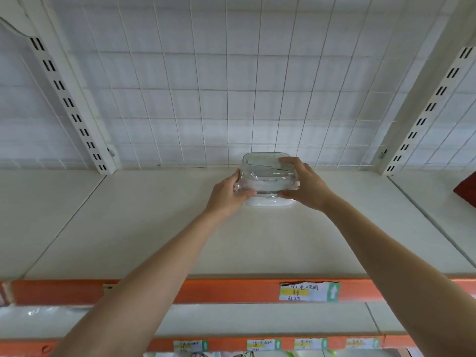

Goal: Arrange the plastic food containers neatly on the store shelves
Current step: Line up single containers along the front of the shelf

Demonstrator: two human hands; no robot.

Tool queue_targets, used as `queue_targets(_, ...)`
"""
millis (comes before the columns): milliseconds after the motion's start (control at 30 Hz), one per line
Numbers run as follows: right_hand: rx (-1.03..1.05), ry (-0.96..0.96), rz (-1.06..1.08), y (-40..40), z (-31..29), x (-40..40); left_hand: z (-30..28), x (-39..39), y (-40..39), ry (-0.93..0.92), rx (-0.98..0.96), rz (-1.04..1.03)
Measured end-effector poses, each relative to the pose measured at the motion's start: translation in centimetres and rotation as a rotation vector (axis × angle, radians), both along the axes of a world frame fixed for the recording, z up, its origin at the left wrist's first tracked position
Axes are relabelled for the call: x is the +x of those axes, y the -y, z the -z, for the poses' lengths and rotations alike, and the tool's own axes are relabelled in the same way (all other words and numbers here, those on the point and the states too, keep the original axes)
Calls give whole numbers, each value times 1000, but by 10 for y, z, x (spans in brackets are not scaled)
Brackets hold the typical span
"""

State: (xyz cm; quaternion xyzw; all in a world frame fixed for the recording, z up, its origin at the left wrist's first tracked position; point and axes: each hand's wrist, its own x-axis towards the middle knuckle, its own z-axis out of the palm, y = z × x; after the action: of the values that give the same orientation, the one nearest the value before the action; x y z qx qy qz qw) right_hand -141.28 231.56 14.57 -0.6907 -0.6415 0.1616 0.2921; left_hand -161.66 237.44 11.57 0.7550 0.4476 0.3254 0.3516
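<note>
Container [268,176], clear, wrapped in film, contents indistinct; left hand [226,195] and right hand [305,184] grip its sides over shelf [154,228].

Price label [309,291]: handwriting illegible.

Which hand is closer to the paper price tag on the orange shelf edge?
Right. The right hand holds the container almost directly above the price tag; the left hand is further to the left.

1. a white shelf [144,228] with an orange front edge [180,291] carrying a paper price label [309,291].
2. one clear plastic container [268,176] sits on it near the wire-grid back panel [231,86].
</note>
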Motion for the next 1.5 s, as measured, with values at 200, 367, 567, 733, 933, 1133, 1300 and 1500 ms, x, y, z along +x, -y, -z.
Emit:
queue_targets(200, -42, 387, -73, -7, -31, -4, -16, -30, 6, -300, -53, -11)
queue_targets(367, 117, 668, -101, 19, -42, -36, -25, -59, 31, -665, 196, 14)
queue_targets(567, 113, 738, -208, 72, -27, -89, -39, -100, 79, -907, 576, 79)
queue_targets(733, 184, 551, -243, 132, -4, -150, -25, -162, 146, -640, 768, 112)
queue_targets(933, 90, 514, -289, 200, 46, -203, 30, -213, 199, -713, 512, 150)
queue_targets(1133, -106, 363, -213, 223, 115, -223, 81, -219, 207, -864, 222, 227)
queue_targets(1300, -210, 241, -167, 207, 169, -227, 127, -201, 202, -842, 66, 167)
queue_targets(1500, -257, 83, -83, 180, 238, -225, 181, -188, 172, -884, 82, 199)
